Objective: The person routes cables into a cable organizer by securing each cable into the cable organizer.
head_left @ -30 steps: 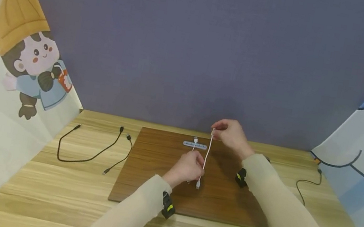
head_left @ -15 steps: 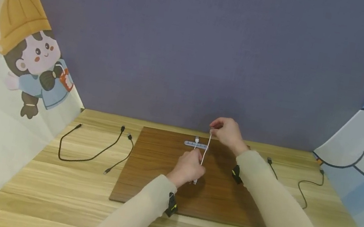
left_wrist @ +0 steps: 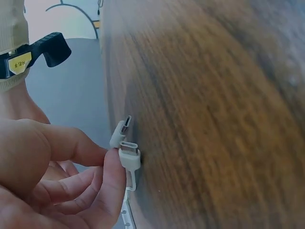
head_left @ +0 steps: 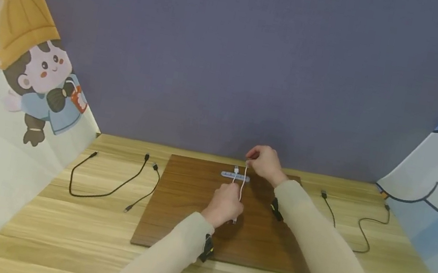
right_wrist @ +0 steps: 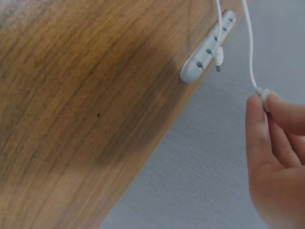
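My right hand (head_left: 265, 163) pinches the upper plug of a white charging cable (head_left: 242, 189) between thumb and finger, off the far edge of the brown board. Lower down, my left hand (head_left: 225, 205) holds the same cable near its other end. Two white plugs (left_wrist: 129, 157) show at the left fingertips; which belongs to which cable I cannot tell. On the board lies a pale slotted cable clip (right_wrist: 193, 70). A second white cable (right_wrist: 219, 36) crosses a middle part of the clip, its USB plug (right_wrist: 218, 59) beyond the edge. The held cable runs beside the clip, apart from it.
The brown board (head_left: 176, 211) lies on a light wooden table (head_left: 69, 227). Two black cables, one longer (head_left: 105, 194) and one shorter (head_left: 143, 196), lie on the left. More dark cables (head_left: 368, 239) lie on the right. A grey panel (head_left: 231, 61) stands behind.
My right hand has moved left and slightly down, bringing the upper part of the white cable closer to the clip. The left hand has shifted only a little and keeps its hold.
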A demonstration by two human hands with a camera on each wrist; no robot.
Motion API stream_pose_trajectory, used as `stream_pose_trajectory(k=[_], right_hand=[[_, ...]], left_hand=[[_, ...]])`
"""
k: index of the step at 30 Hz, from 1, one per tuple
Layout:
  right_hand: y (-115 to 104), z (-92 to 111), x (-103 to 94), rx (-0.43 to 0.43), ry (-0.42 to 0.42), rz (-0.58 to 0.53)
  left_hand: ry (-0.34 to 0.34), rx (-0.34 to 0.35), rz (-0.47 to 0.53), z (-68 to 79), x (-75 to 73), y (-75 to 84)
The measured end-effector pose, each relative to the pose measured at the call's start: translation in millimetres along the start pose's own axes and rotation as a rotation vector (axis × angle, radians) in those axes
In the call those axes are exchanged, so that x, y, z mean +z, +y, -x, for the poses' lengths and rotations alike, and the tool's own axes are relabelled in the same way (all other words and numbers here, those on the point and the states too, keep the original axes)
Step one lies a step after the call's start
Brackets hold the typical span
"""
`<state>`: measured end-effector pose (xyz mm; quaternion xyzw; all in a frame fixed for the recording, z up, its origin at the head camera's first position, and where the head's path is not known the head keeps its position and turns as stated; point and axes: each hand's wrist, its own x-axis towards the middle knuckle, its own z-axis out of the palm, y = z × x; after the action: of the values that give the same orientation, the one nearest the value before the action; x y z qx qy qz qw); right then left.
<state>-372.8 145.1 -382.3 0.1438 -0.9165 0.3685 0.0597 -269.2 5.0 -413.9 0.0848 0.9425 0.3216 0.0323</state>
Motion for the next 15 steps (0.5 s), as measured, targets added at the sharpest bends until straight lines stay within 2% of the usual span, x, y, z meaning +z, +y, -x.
stream_pose_trajectory(k=[5,15], right_hand=[[1.9,-6.2,7.2,0.006,-0.015,0.031],[12.9,-13.3,19.8,0.047,-0.036,0.122]], left_hand=[[0.026,-0.017,-0.027,-1.4,-1.2,-1.5],[0.015,-0.032,-0.015,-3.5,2.2,-2.1]])
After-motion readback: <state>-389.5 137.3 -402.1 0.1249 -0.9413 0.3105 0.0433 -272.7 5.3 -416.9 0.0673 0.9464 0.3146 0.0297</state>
